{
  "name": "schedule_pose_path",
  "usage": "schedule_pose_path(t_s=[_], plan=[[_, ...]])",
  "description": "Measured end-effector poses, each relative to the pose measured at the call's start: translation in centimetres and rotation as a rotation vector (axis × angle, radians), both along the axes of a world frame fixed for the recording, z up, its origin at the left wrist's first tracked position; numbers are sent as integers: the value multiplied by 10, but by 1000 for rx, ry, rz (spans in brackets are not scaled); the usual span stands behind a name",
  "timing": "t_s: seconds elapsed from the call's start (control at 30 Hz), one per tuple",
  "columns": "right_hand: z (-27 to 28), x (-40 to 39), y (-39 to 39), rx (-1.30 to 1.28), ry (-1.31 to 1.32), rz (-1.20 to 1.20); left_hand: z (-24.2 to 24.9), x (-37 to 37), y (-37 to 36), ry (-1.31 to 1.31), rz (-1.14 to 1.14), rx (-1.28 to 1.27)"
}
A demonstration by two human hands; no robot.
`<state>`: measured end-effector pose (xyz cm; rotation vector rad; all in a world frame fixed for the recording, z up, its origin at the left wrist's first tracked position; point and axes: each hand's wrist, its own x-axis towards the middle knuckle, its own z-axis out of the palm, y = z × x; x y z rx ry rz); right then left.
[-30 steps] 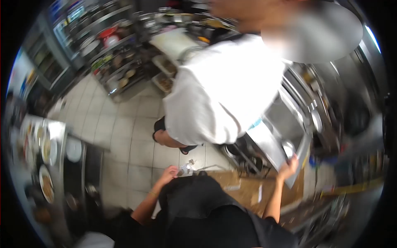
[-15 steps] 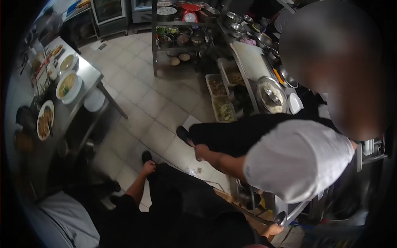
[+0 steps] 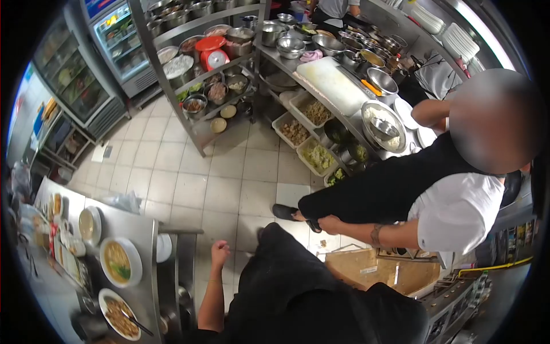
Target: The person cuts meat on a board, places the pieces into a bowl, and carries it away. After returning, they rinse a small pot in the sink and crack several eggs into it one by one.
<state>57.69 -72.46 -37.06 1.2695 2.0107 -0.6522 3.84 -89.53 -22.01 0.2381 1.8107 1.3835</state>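
Observation:
My left hand [image 3: 220, 252] hangs at my side above the tiled floor, its fingers loosely curled with nothing visible in them. It is nearest the steel table [image 3: 150, 229] at left, but apart from it. On that table stand a white bowl of noodle soup with greens [image 3: 120, 262], a smaller bowl of pale soup [image 3: 89, 225] and an oval plate of brown food [image 3: 118, 312] with a dark-handled spoon [image 3: 137, 325]. My right hand is out of view, hidden below my dark apron [image 3: 321, 309] or past the frame edge.
A co-worker in a white shirt [image 3: 458, 212] stands close at right, one arm reaching down. Behind are a counter with a white cutting board [image 3: 335, 86], a metal bowl [image 3: 372, 135] and food tubs [image 3: 295, 131]. A shelf rack [image 3: 195, 143] and fridges [image 3: 123, 51] stand farther back.
My view has turned and lifted, with the shelves and fridges now more fully seen. My right hand, holding a dark rounded object before, has left view. My left hand's curl has loosened.

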Motion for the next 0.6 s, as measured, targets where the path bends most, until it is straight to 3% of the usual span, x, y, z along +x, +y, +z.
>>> schedule_pose_path(t_s=[0.1, 0.13, 0.17, 0.2, 0.23, 0.3, 0.37, 0.4, 0.43, 0.47, 0.5, 0.57, 0.6], plan=[[4, -161, 62, 194, 271, -152, 24, -47, 55, 69, -78, 90], [34, -215, 91, 176, 180, -290, 35, -60, 66, 105, -111, 183], [117, -274, 119, 221, 192, -315, 54, -70, 73, 124, -96, 157], [145, -315, 151, 408, 424, -235, 78, -78, 84, 143, -151, 178], [158, -355, 190, 492, 449, -364, 93, -93, 94, 160, -205, 198], [161, -420, 288, 621, 647, -505, 96, -120, 87, 181, -216, 77], [237, -483, 378, 827, 913, -457, 99, -133, 74, 183, -243, -42], [244, -505, 428, 925, 1146, -523, 101, -142, 64, 98, -216, -133], [266, -538, 475, 1003, 1118, -733, 103, -163, 71, 20, -194, -208], [323, -558, 505, 700, 1094, -869, 106, -185, 82, 27, -210, -211], [269, -571, 588, 694, 1200, -740, 110, -201, 87, 1, -189, -166], [388, -614, 585, 110, 1808, -1220, 119, -228, 105, -26, -111, -69], [382, -628, 607, 125, 1799, -1219, 129, -243, 127, -39, -118, -66]])
